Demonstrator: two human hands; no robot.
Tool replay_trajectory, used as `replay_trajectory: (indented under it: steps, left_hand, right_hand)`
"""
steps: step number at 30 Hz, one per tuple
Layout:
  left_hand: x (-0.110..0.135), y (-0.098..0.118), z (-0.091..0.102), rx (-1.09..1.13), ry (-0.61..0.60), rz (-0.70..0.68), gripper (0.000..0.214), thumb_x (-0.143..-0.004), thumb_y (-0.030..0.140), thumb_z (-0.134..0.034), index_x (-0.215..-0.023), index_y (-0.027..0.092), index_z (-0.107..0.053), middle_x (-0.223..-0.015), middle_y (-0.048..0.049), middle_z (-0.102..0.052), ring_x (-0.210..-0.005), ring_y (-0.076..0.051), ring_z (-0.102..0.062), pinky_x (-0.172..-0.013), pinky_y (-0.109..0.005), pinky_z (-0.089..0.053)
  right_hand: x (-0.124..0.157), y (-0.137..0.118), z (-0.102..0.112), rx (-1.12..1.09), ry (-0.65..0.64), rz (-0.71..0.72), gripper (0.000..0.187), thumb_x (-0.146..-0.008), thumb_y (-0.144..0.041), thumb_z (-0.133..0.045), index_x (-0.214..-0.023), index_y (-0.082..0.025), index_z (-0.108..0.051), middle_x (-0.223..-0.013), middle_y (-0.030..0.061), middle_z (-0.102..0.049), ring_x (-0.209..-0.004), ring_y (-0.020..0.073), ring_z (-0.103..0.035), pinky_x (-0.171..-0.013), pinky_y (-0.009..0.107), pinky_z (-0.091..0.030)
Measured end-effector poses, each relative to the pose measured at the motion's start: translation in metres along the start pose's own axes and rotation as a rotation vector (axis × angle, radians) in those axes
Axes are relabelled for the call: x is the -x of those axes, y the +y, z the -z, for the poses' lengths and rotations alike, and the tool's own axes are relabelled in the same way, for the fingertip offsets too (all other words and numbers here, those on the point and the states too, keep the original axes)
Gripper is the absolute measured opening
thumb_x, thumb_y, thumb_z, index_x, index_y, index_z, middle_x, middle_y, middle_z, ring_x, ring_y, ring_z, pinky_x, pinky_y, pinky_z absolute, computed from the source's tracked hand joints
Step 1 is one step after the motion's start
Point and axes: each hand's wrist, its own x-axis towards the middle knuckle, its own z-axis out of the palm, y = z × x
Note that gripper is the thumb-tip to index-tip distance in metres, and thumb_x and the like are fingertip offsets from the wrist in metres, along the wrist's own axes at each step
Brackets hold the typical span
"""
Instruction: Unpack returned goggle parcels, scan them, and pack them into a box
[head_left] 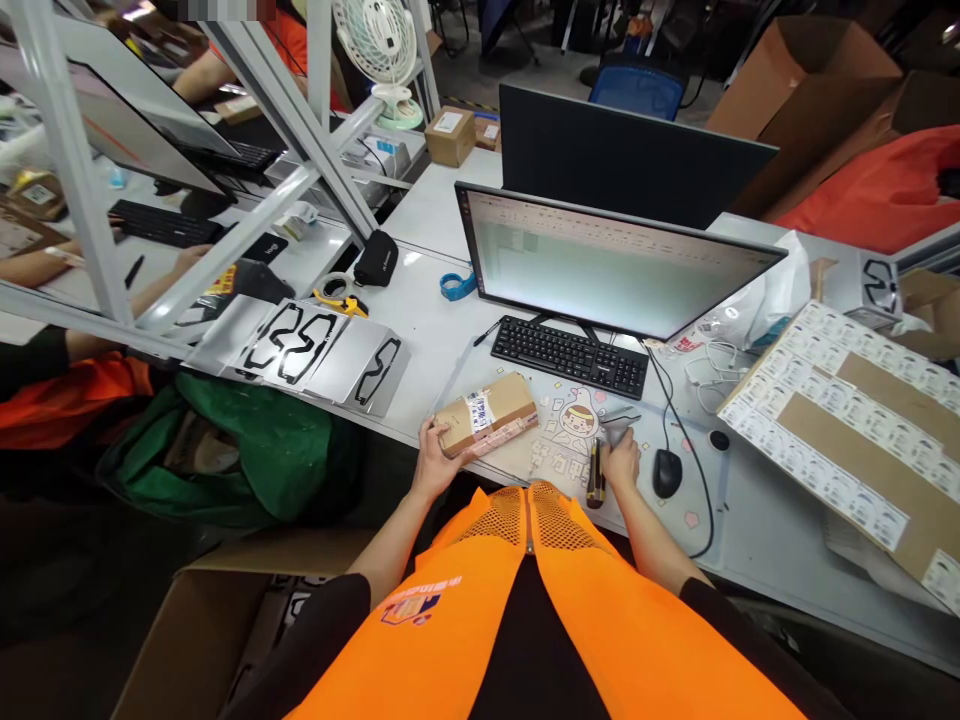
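Note:
A small brown cardboard box (487, 412) with a white label lies on the white desk (420, 330) in front of me. My left hand (433, 458) grips its left end, fingers wrapped round the edge. My right hand (619, 455) is closed on a yellow-and-black utility knife (595, 472), held near the desk's front edge beside a cartoon mouse pad (570, 425). A black mouse (666, 472) sits just right of that hand.
A black keyboard (570, 355) and lit monitor (607, 265) stand behind the box. Label sheets on cardboard (847, 430) lie at right. Silver packets (315, 350), tape rolls (457, 285) and a green bag (247, 450) are at left. An open carton (202, 630) is below; other people work at far left.

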Motion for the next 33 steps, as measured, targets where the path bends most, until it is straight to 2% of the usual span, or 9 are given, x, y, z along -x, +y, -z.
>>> replay_trajectory:
  steps: [5,9,13,18,21,24,26,29,33]
  left_hand:
    - [-0.019,0.005,0.011,-0.095,-0.170,-0.026,0.070,-0.078,0.045,-0.089,-0.133,0.023,-0.052,-0.166,-0.0207,-0.034,-0.160,-0.042,-0.035,-0.127,-0.062,-0.040]
    - [-0.038,0.013,0.010,-0.182,-0.282,0.017,0.094,-0.078,0.040,-0.088,-0.158,0.025,-0.040,-0.167,-0.0214,-0.036,-0.162,-0.044,-0.030,-0.129,-0.065,-0.035]
    - [-0.044,0.015,0.010,-0.238,-0.323,0.062,0.097,-0.077,0.041,-0.088,-0.160,0.025,-0.042,-0.167,-0.0215,-0.034,-0.156,-0.047,-0.039,-0.125,-0.065,-0.040]
    - [-0.032,0.021,0.010,-0.238,-0.336,0.086,0.095,-0.081,0.044,-0.085,-0.161,0.023,-0.040,-0.171,-0.0213,-0.027,-0.156,-0.051,-0.035,-0.125,-0.066,-0.038]
    - [-0.028,0.027,0.011,-0.239,-0.341,0.118,0.096,-0.078,0.050,-0.086,-0.159,0.024,-0.042,-0.170,-0.0204,-0.026,-0.152,-0.052,-0.038,-0.122,-0.068,-0.040]
    - [-0.029,0.031,0.013,-0.260,-0.340,0.106,0.097,-0.071,0.054,-0.091,-0.152,0.022,-0.049,-0.160,-0.0209,-0.036,-0.149,-0.051,-0.040,-0.121,-0.069,-0.040]
    - [-0.031,0.033,0.012,-0.269,-0.334,0.093,0.098,-0.067,0.054,-0.092,-0.149,0.021,-0.050,-0.155,-0.0213,-0.039,-0.149,-0.051,-0.039,-0.121,-0.069,-0.039]
    - [-0.030,0.034,0.005,-0.273,-0.317,0.084,0.108,-0.065,0.049,-0.094,-0.157,0.022,-0.044,-0.157,-0.0216,-0.038,-0.148,-0.051,-0.039,-0.121,-0.069,-0.039]
    - [-0.031,0.037,-0.002,-0.325,-0.330,-0.023,0.118,-0.064,0.041,-0.096,-0.163,0.019,-0.038,-0.156,-0.0245,-0.042,-0.149,-0.053,-0.037,-0.124,-0.069,-0.033]
  right_hand:
    - [-0.023,-0.025,0.021,0.009,0.174,0.101,0.076,-0.096,-0.035,-0.045,-0.163,0.001,-0.037,-0.168,0.0313,-0.037,-0.153,0.0429,-0.037,-0.126,0.058,-0.031]
    - [-0.062,-0.059,0.035,0.115,0.005,0.208,0.069,-0.097,-0.034,-0.049,-0.162,-0.011,-0.046,-0.179,0.0198,-0.021,-0.164,0.0386,-0.017,-0.131,0.056,-0.023]
    - [-0.092,-0.087,0.032,0.223,-0.156,0.174,0.064,-0.097,-0.030,-0.052,-0.159,-0.013,-0.053,-0.183,0.0156,-0.011,-0.167,0.0414,-0.005,-0.132,0.063,-0.015]
    - [-0.107,-0.115,0.029,0.296,-0.169,0.169,0.065,-0.093,-0.027,-0.056,-0.154,-0.006,-0.057,-0.183,0.0183,-0.008,-0.168,0.0417,-0.002,-0.133,0.065,-0.011]
    - [-0.109,-0.132,0.037,0.279,-0.195,0.181,0.063,-0.092,-0.026,-0.057,-0.152,-0.004,-0.058,-0.179,0.0225,-0.020,-0.167,0.0426,-0.010,-0.132,0.063,-0.014]
    - [-0.097,-0.142,0.047,0.208,-0.176,0.192,0.055,-0.098,-0.027,-0.050,-0.146,-0.002,-0.061,-0.156,0.0296,-0.054,-0.150,0.0391,-0.048,-0.123,0.052,-0.038]
    - [-0.077,-0.136,0.048,0.180,-0.202,0.201,0.052,-0.102,-0.031,-0.046,-0.144,-0.005,-0.062,-0.133,0.0279,-0.070,-0.128,0.0358,-0.066,-0.109,0.047,-0.049]
    - [-0.032,-0.108,0.040,0.182,-0.285,0.178,0.049,-0.104,-0.038,-0.047,-0.139,-0.010,-0.065,-0.123,0.0262,-0.074,-0.115,0.0362,-0.072,-0.100,0.046,-0.053]
    - [0.032,-0.052,0.015,0.264,-0.282,0.166,0.052,-0.099,-0.029,-0.051,-0.147,-0.010,-0.059,-0.145,0.0270,-0.062,-0.134,0.0363,-0.063,-0.108,0.044,-0.050]
